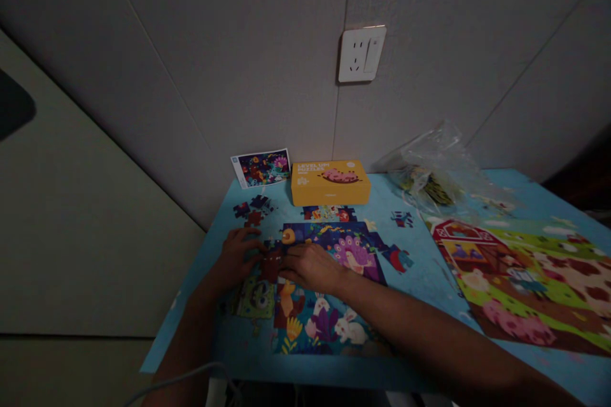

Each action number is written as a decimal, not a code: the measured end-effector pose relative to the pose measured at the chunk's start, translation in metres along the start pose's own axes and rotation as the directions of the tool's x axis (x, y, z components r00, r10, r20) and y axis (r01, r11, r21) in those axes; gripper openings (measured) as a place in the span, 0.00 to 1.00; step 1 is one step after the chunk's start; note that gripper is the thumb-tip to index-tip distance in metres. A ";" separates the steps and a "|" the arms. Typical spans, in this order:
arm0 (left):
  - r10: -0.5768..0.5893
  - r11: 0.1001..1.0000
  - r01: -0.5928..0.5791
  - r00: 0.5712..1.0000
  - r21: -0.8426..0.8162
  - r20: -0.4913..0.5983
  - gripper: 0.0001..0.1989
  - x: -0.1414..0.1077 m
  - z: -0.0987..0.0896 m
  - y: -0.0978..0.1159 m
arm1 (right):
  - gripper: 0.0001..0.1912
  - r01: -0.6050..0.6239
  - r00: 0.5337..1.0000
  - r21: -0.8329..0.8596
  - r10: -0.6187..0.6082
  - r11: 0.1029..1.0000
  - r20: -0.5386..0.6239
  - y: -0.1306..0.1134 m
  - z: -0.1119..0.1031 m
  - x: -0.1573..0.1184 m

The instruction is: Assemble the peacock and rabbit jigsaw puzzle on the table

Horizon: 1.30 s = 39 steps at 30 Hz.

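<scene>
A jigsaw puzzle [329, 331] with rabbits, a fox and a peacock lies partly assembled on the blue table. At its left side, a joined brown bear section [270, 266] sits between my two hands. My left hand [237, 257] has its bent fingers and thumb on the section's left edge. My right hand [310, 267] rests on the puzzle, its curled fingers gripping the section's right edge; the fingertips are partly hidden. Loose puzzle pieces [252, 219] lie beyond my left hand. A joined puzzle strip [329, 213] lies just above the main puzzle.
A yellow puzzle box [331, 183] stands near the wall, beside a picture card [264, 168] leaning there. Further right are a clear plastic bag [429, 172] and a farm picture [525, 286]. More pieces [401, 219] lie right of the strip. A cable [191, 372] crosses my left forearm.
</scene>
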<state>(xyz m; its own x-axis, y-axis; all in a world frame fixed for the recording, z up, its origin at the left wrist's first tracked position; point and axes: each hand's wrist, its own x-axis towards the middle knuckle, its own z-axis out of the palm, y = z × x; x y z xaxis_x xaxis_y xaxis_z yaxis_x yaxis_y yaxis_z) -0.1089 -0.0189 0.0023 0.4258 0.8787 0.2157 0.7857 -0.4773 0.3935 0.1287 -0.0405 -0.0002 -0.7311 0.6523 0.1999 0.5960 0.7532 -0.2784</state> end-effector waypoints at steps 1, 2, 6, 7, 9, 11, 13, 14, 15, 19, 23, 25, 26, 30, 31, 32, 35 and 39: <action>0.001 1.000 -0.001 1.000 0.002 0.000 0.07 0.000 0.000 0.000 | 0.14 0.002 1.000 0.003 -0.002 1.000 -0.003 0.000 0.000 0.000; 0.003 1.000 -0.003 1.000 0.004 0.000 0.07 0.000 0.001 0.000 | 0.14 0.002 1.000 0.009 -0.002 1.000 -0.006 0.000 0.000 0.000; 0.001 1.000 -0.001 1.000 0.004 -0.007 0.06 0.000 0.002 0.000 | 0.11 -0.019 0.999 0.089 0.023 0.996 -0.040 -0.001 -0.002 -0.001; -0.004 1.000 0.004 1.000 0.002 -0.004 0.06 0.000 0.002 0.000 | 0.10 -0.033 0.998 0.119 0.040 0.992 -0.054 0.000 -0.002 -0.001; -0.014 1.000 0.014 1.000 0.002 0.007 0.06 0.000 0.002 0.000 | 0.08 -0.057 0.994 0.185 0.072 0.981 -0.078 0.001 -0.001 -0.001; -0.021 1.000 0.021 1.000 -0.002 0.014 0.06 0.000 0.001 0.001 | 0.06 -0.067 0.991 0.246 0.093 0.967 -0.096 0.002 0.001 -0.001; -0.022 1.000 0.022 1.000 -0.009 0.017 0.07 0.000 0.001 0.001 | 0.05 -0.069 0.988 0.295 0.106 0.953 -0.111 0.002 0.003 -0.002; -0.021 1.000 0.021 1.000 -0.013 0.019 0.07 0.000 0.000 0.002 | 0.04 -0.073 0.986 0.313 0.116 0.947 -0.120 0.002 0.003 -0.003; -0.020 1.000 0.020 1.000 -0.014 0.022 0.07 0.000 0.000 0.002 | 0.03 -0.082 0.983 0.332 0.131 0.940 -0.127 0.001 0.003 -0.003; 0.003 1.000 -0.003 1.000 -0.004 0.024 0.06 0.001 -0.003 0.003 | 0.03 -0.192 0.966 0.420 0.245 0.887 -0.077 0.004 -0.003 -0.005; 0.060 0.998 -0.060 0.998 0.000 -0.016 0.08 0.001 0.003 0.006 | 0.03 -0.387 0.915 0.513 0.386 0.766 0.114 0.018 -0.014 -0.007; 0.075 0.997 -0.076 0.995 -0.011 -0.068 0.09 0.002 0.009 0.009 | 0.05 -0.422 0.904 0.521 0.389 0.742 0.178 0.025 -0.020 -0.009; 0.071 0.997 -0.074 0.992 -0.027 -0.107 0.09 0.003 0.013 0.011 | 0.06 -0.429 0.902 0.516 0.383 0.741 0.200 0.027 -0.023 -0.010; -0.199 0.973 0.141 0.910 -0.181 -0.364 0.07 0.019 0.023 0.010 | 0.06 -0.428 0.904 0.484 0.359 0.763 0.234 0.028 -0.029 -0.013; -0.294 0.951 0.220 0.859 -0.215 -0.419 0.07 0.025 0.024 0.006 | 0.05 -0.420 0.907 0.472 0.355 0.775 0.225 0.027 -0.029 -0.013; -0.366 0.928 0.285 0.811 -0.239 -0.457 0.07 0.031 0.025 0.000 | 0.05 -0.414 0.910 0.459 0.353 0.786 0.216 0.026 -0.029 -0.013; -0.552 0.833 0.455 0.643 -0.315 -0.531 0.09 0.049 0.028 -0.020 | 0.04 -0.398 0.917 0.441 0.356 0.804 0.180 0.025 -0.023 -0.015; -0.624 0.779 0.500 0.564 -0.378 -0.541 0.06 0.063 0.029 -0.030 | 0.09 -0.357 0.926 0.500 0.370 0.789 0.077 0.028 -0.010 -0.021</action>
<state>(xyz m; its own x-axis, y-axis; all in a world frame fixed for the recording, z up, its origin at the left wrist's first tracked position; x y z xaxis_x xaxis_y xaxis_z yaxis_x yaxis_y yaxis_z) -0.0929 0.0512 -0.0221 -0.4931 0.7922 0.3597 0.6558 0.0667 0.7520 0.1641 -0.0323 -0.0030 -0.4815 0.8764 0.0098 0.5652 0.3190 -0.7608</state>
